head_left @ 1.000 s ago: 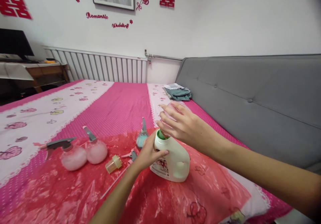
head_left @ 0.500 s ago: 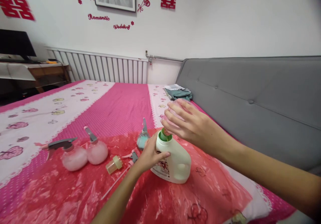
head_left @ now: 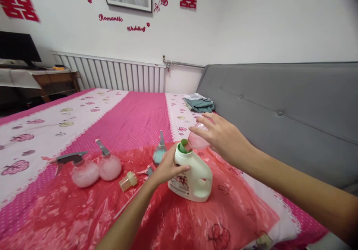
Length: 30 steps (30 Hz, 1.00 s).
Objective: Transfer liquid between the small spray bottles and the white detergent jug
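My left hand [head_left: 167,166] grips the neck of a white jug [head_left: 194,176] with a green mouth, which stands on red plastic sheeting [head_left: 173,220]. My right hand [head_left: 223,138] holds a round pink bottle [head_left: 198,140] tipped on its side, with its open neck at the jug's green mouth. Just behind my left hand stands a small blue spray bottle [head_left: 159,151].
Two round pink spray bottles [head_left: 96,166] and a small yellowish cap [head_left: 128,181] lie to the left on the sheeting. A loose sprayer head with tube [head_left: 145,173] lies near my left wrist. Folded green cloth [head_left: 200,104] sits by the grey headboard [head_left: 279,108].
My right hand has drawn back to the right and tipped the pink bottle sideways, so its neck now points into the jug's mouth. My left hand has stayed on the jug.
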Tool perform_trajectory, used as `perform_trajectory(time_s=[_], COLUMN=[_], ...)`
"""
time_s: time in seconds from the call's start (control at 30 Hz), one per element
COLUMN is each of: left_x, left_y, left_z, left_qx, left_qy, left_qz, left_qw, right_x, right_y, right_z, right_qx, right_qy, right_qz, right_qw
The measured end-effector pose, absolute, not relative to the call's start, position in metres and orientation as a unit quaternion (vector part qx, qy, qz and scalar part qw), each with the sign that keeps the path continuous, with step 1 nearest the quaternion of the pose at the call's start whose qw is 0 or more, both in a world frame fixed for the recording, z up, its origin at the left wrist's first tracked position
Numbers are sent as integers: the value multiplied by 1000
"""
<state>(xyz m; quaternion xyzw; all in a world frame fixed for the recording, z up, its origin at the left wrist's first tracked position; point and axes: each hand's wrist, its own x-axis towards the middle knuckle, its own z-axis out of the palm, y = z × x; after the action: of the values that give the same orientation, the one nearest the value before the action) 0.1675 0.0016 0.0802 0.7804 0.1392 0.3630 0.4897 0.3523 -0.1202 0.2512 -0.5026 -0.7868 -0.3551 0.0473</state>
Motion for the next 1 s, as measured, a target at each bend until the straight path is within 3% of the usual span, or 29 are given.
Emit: perform_trajectory(time_s=[0.23, 0.4, 0.5, 0.6, 0.7, 0.9, 1.0], left_x=[167, 164, 163, 161, 153, 96, 50], left_y=[5, 3, 2, 3, 4, -5, -9], left_z=[83, 78, 74, 69, 63, 51, 40], left_qx=[774, 761, 761, 771, 789, 791, 781], left_qy=[134, 120, 112, 120, 167, 349, 433], left_qz=[347, 350, 342, 333, 346, 403, 395], left_qw=[512, 532, 540, 530, 480, 302, 214], right_x=[378, 385, 385, 382, 377, 363, 344], right_y=[-128, -143, -153, -164, -176, -205, -221], right_z=[216, 186, 163, 144, 135, 112, 83], right_qx=[-654, -663, -678, -695, -676, -660, -624], right_qy=[-713, -671, -579, -493, -458, -464, -456], right_qz=[-147, -73, 39, 160, 209, 159, 216], right_qw=[208, 323, 452, 499, 537, 569, 597])
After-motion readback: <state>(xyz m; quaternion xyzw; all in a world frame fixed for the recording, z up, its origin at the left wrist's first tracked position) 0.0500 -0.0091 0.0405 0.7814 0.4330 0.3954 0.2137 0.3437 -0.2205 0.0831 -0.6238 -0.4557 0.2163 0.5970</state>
